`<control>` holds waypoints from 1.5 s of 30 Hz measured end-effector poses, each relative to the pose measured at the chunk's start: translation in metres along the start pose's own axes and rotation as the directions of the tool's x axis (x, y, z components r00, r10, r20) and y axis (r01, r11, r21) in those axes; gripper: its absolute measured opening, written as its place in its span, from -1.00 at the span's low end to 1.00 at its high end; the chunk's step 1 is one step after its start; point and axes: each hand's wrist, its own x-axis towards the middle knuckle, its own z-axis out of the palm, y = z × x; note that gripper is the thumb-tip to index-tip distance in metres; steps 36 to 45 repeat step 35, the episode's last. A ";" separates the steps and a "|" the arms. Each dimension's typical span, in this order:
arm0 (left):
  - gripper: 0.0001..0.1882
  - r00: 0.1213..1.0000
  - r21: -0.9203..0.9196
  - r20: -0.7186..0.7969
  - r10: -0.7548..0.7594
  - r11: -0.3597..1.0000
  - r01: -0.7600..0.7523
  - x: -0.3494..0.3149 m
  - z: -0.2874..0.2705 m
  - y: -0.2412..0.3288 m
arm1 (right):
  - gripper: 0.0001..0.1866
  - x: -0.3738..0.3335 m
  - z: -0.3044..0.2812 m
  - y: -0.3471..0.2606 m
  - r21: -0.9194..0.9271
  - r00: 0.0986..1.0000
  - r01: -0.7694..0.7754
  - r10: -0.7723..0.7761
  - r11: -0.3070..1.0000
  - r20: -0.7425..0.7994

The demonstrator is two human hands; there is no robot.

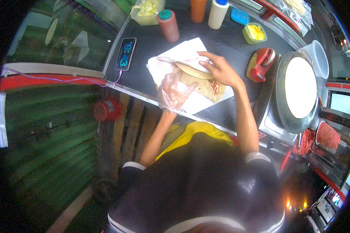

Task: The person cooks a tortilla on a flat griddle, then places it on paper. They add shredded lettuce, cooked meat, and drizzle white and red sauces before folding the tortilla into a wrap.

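Note:
A flatbread [196,82] with reddish filling at its right end lies on a sheet of white wrapping paper [200,104] on the dark counter. Part of the bread is folded over, and the far side of the paper is drawn up over it. My right hand [219,70], bare, pinches the raised paper at the fold, its thumb near the bread. Inside a clear plastic glove, my left hand [175,93] rests on the near left of the bread and paper, thumb spread away from the fingers. What lies under its palm is hidden.
Beyond the paper stand a red sauce bottle [168,29], a white bottle [218,14], a tub of shredded greens [147,11] and a yellow-filled tub [255,33]. A phone [126,54] trails a cable leftward. Rightward are a red tape dispenser [262,64] and a round griddle [282,97] bearing pale flatbread.

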 end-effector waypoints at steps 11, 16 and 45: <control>-0.49 0.989 -0.107 -0.107 0.104 0.988 -0.115 -0.031 -0.010 -0.019 | -0.35 -0.047 0.073 0.000 -0.235 0.985 0.095 -0.125 0.967 -0.116; -0.53 0.862 0.195 0.260 0.434 0.851 -0.487 -0.009 -0.020 -0.018 | -0.45 -0.034 0.054 -0.003 -0.144 0.991 -0.114 0.103 0.983 -0.084; -0.25 0.328 -0.418 0.554 0.765 0.597 -0.685 0.081 0.024 -0.086 | -0.73 -0.112 0.170 -0.032 -0.412 0.979 -0.042 -0.044 0.910 -0.198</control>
